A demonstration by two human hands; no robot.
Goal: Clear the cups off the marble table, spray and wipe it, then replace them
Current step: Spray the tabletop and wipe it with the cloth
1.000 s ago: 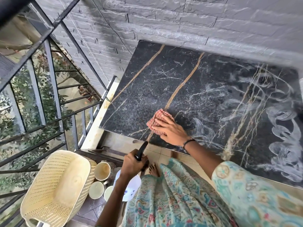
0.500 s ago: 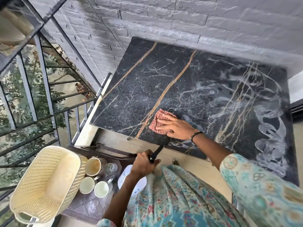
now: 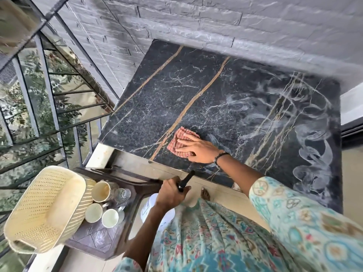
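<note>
Right hand (image 3: 198, 150) flat on the cloth (image 3: 179, 143) should overlap strokes across the streaky desk (image 3: 245, 91); left hand (image 3: 170, 193) grips the spray bottle (image 3: 157, 211).

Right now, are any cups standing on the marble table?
No: the marble table holds only the cloth; the cups stand on the stool beside it.

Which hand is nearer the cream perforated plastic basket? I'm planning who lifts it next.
Left. The left hand, gripping a black-nozzled white spray bottle, hangs just right of the cream perforated plastic basket. The right hand presses a red checked cloth on the marble table, farther off.
</note>
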